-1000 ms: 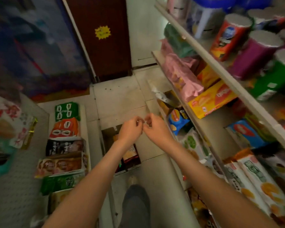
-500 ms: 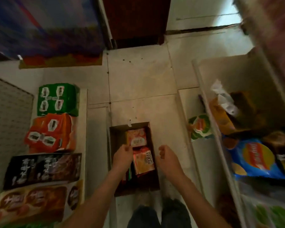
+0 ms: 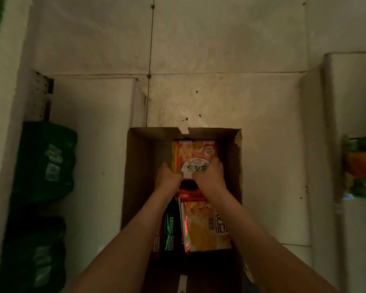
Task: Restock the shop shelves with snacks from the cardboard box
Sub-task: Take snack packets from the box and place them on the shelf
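An orange snack pack (image 3: 193,154) is lying at the far end inside the cardboard box (image 3: 135,176), which is placed on the floor (image 3: 220,60). Its near end is grasped by both hands: the left hand (image 3: 169,178) is closed on the left corner, the right hand (image 3: 209,176) on the right edge. A second orange pack (image 3: 205,227) and dark packs (image 3: 170,227) are seen nearer. The pack should be lifted straight up, level, so that the box walls are not caught. Green packs (image 3: 44,161) are stored on the left shelf.
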